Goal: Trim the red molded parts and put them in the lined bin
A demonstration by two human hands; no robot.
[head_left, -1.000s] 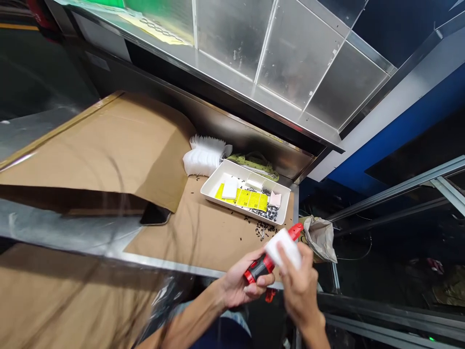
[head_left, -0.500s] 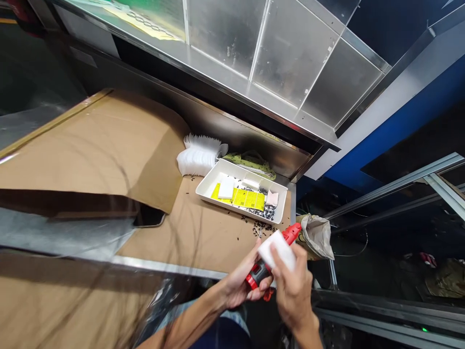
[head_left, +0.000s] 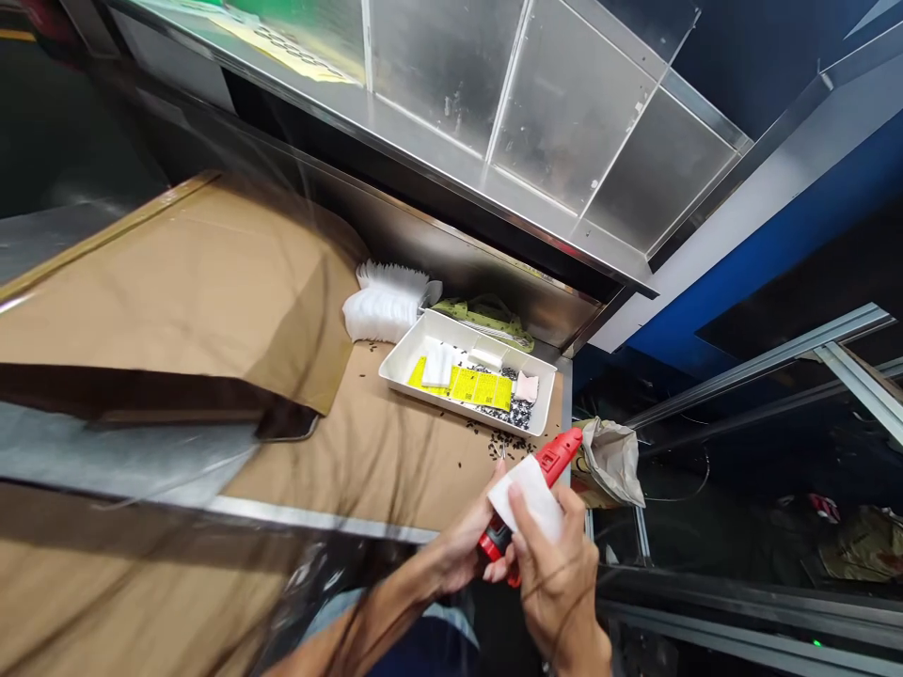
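Note:
My left hand (head_left: 471, 538) is wrapped around the dark grip of a red-and-black handheld power tool (head_left: 557, 455), whose red nose points up and to the right. In my right hand (head_left: 561, 574) is a white wipe (head_left: 528, 496), pressed by the thumb against the tool's body. The wipe covers the middle of the tool. Just beyond my hands stands a white tray (head_left: 430, 399) with yellow label sheets (head_left: 469, 385), a folded white wipe (head_left: 438, 365) and many small black bits inside. More black bits (head_left: 504, 442) lie scattered on the brown bench top in front of it.
A large brown cardboard piece (head_left: 232, 273) arches over the bench at left. Behind the tray are a stack of white wipes (head_left: 388, 303) and a green packet (head_left: 486, 320). A paper-lined bag (head_left: 612, 461) stands off the bench's right end, near metal framing (head_left: 853, 367).
My right hand has moved the wipe slightly down and left along the tool. More of the tool's red nose now shows. My left hand keeps its hold.

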